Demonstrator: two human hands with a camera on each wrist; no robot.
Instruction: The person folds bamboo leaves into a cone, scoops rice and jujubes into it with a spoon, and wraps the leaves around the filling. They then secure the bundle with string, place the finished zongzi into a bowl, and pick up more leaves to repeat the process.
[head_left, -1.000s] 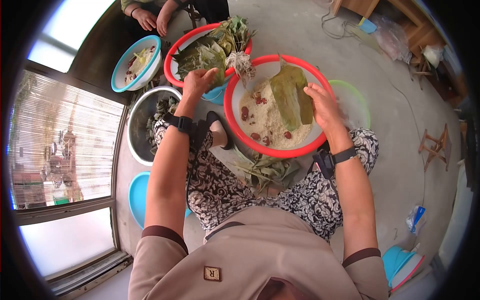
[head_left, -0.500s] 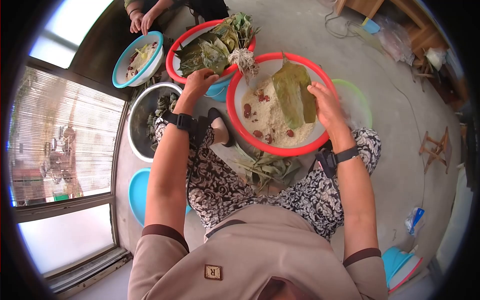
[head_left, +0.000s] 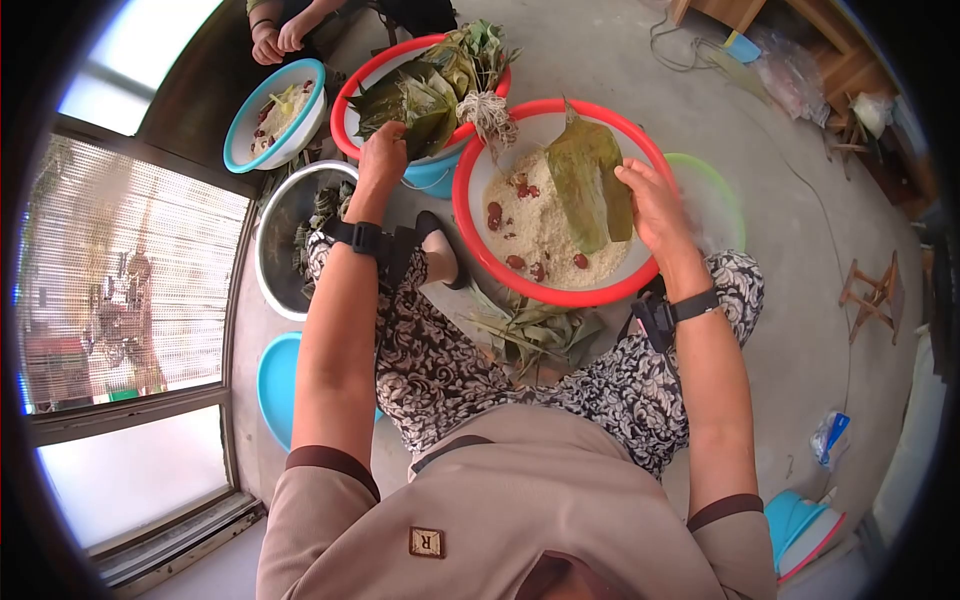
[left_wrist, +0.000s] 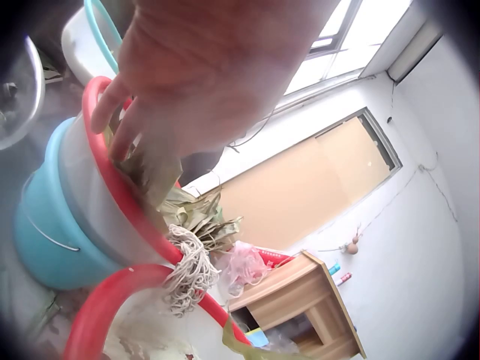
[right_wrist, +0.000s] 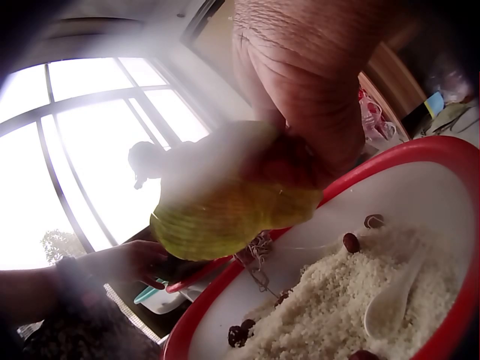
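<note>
My right hand [head_left: 655,208] pinches a broad green-brown leaf [head_left: 585,180] by its side, above a red-rimmed basin [head_left: 490,268] of white rice [head_left: 545,235] with dark red dates [head_left: 494,215]. In the right wrist view a white spoon [right_wrist: 386,304] lies in the rice, and the held leaf [right_wrist: 225,217] hangs curved from the fingers. My left hand [head_left: 381,160] is at the near edge of a second red-rimmed basin [head_left: 345,125] full of leaves. Its fingers pinch the edge of a leaf [head_left: 428,125] there; the thumb is hidden in the left wrist view.
A bundle of pale string [head_left: 487,118] hangs over the leaf basin's rim, above a blue bucket [head_left: 435,178]. To the left stand a metal basin [head_left: 263,245] of wrapped bundles and a blue-rimmed basin [head_left: 232,140]. Loose leaves [head_left: 535,335] lie between the knees. Another person's hands [head_left: 278,38] are behind.
My left hand has drawn back slightly left along the leaf basin's edge. My right hand keeps its leaf over the rice. The other person's hands moved down toward the blue-rimmed basin, then slightly back.
</note>
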